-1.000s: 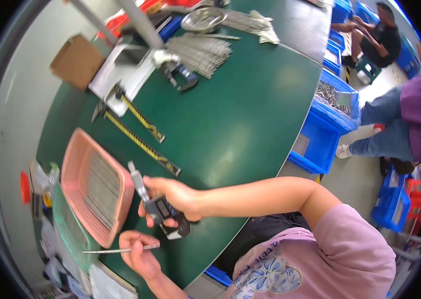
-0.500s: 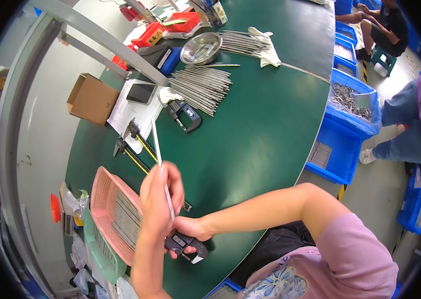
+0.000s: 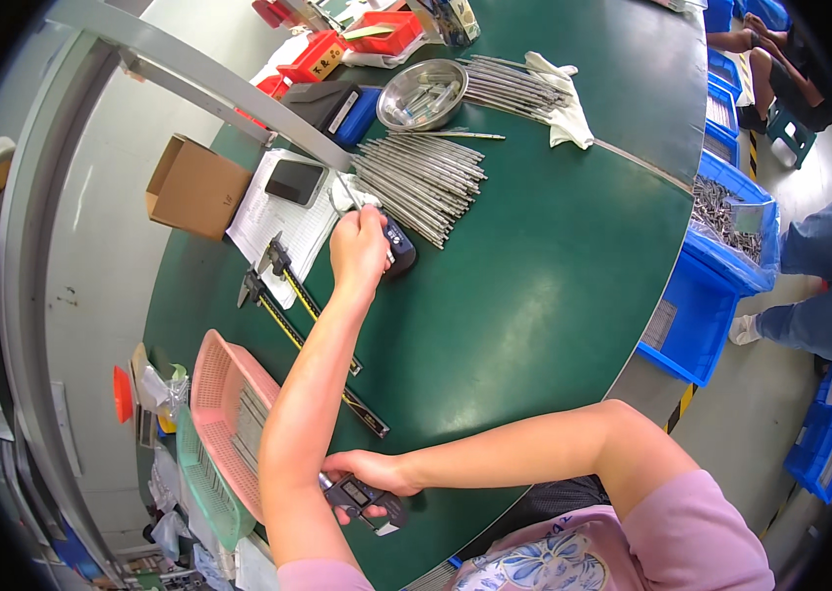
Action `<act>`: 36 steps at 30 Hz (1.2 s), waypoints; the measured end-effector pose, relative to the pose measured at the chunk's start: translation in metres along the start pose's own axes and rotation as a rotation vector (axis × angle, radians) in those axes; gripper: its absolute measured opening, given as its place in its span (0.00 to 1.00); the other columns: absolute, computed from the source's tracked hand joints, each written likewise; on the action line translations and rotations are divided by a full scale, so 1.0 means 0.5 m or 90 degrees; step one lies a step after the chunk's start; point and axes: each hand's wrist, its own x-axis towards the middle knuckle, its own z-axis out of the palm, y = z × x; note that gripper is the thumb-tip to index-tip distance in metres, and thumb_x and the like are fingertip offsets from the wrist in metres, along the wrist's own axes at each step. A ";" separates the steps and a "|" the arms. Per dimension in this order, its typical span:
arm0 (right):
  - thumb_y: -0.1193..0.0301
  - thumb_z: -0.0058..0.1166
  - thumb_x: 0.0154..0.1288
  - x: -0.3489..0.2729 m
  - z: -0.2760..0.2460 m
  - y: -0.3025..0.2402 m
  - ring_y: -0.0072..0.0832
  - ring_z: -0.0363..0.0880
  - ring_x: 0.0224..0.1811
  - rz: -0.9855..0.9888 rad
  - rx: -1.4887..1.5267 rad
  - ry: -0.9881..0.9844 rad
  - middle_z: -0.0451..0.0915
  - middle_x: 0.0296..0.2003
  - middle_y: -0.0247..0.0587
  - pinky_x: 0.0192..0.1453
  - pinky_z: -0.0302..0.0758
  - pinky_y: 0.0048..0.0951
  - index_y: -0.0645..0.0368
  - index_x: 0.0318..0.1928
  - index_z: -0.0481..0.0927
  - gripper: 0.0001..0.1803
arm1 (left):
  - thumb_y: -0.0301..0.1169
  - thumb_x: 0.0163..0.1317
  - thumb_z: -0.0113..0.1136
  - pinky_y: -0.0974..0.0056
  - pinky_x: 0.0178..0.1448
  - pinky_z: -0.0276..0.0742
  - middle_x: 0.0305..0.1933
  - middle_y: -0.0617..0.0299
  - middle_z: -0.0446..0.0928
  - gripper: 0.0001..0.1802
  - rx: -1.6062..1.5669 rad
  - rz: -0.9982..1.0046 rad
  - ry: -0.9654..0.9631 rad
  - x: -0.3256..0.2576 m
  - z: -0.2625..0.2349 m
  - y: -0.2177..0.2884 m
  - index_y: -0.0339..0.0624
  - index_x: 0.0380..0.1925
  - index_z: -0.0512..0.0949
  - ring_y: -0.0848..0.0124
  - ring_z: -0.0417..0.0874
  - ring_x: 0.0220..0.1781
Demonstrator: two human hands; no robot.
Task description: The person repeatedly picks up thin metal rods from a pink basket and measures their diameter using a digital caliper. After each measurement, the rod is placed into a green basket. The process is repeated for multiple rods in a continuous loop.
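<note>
My left hand [image 3: 359,248] is stretched out over the table, closed round a slim metal rod [image 3: 352,192] whose end shows above the fingers; the rest of the rod is mostly hidden. Partly behind that hand lies a dark micrometer [image 3: 400,250] on the table, next to a crumpled white cloth [image 3: 349,194]. Close to my body, my right hand [image 3: 377,475] grips a second digital micrometer [image 3: 355,495] with a small screen. A fan of metal rods [image 3: 426,182] lies just beyond my left hand.
Two calipers [image 3: 313,313] lie left of centre, below papers holding a phone [image 3: 295,182]. A pink basket [image 3: 214,384] and a green basket [image 3: 207,488] stand at the left. Farther off are a metal bowl [image 3: 423,116] and white glove [image 3: 566,113]. Blue bins [image 3: 684,330] line the right.
My left hand has moved away from the micrometer in my right hand, forward to the cloth and the micrometer on the table. My right hand keeps its grip. The view has shifted slightly.
</note>
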 end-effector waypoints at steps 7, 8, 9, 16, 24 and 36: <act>0.45 0.25 0.62 0.004 -0.008 0.006 0.20 0.63 0.07 -0.011 -0.041 -0.027 0.76 0.19 0.39 0.10 0.61 0.21 0.59 0.32 0.72 0.31 | 0.46 0.59 0.43 0.74 0.15 0.63 0.15 0.63 0.71 0.24 -0.026 -0.058 -0.058 -0.013 -0.046 0.042 0.33 0.36 0.73 0.75 0.72 0.13; 0.45 0.25 0.62 0.001 -0.010 0.003 0.20 0.63 0.07 -0.018 -0.059 -0.026 0.76 0.19 0.39 0.10 0.61 0.21 0.59 0.32 0.71 0.31 | 0.45 0.58 0.45 0.74 0.15 0.63 0.15 0.63 0.71 0.22 -0.023 -0.043 -0.063 -0.022 -0.069 0.044 0.33 0.35 0.73 0.74 0.72 0.13; 0.45 0.25 0.63 0.001 -0.009 0.001 0.21 0.63 0.07 -0.020 -0.059 -0.023 0.76 0.19 0.39 0.10 0.61 0.21 0.59 0.33 0.71 0.30 | 0.41 0.57 0.47 0.73 0.16 0.65 0.15 0.62 0.71 0.19 -0.008 -0.039 -0.026 -0.028 -0.105 0.039 0.33 0.36 0.73 0.75 0.72 0.13; 0.44 0.29 0.60 0.002 -0.020 -0.004 0.22 0.63 0.07 -0.045 -0.041 -0.001 0.75 0.19 0.42 0.09 0.60 0.23 0.60 0.35 0.71 0.31 | 0.37 0.57 0.51 0.66 0.30 0.70 0.27 0.60 0.74 0.14 0.150 0.050 0.267 -0.151 -0.427 -0.133 0.34 0.33 0.73 0.72 0.73 0.27; 0.52 0.47 0.54 -0.015 0.034 0.009 0.27 0.67 0.10 -0.101 0.015 0.055 0.77 0.20 0.47 0.12 0.61 0.26 0.64 0.31 0.77 0.24 | 0.34 0.63 0.46 0.57 0.52 0.69 0.47 0.44 0.71 0.19 0.793 0.207 0.135 -0.446 -0.480 -0.302 0.24 0.44 0.68 0.54 0.72 0.50; 0.50 0.43 0.54 0.010 0.018 0.015 0.30 0.67 0.11 -0.134 -0.059 0.085 0.78 0.23 0.50 0.14 0.62 0.28 0.65 0.34 0.77 0.27 | 0.34 0.63 0.46 0.57 0.53 0.67 0.48 0.44 0.71 0.20 0.267 0.394 -0.290 -0.415 -0.085 -0.020 0.24 0.44 0.68 0.54 0.71 0.51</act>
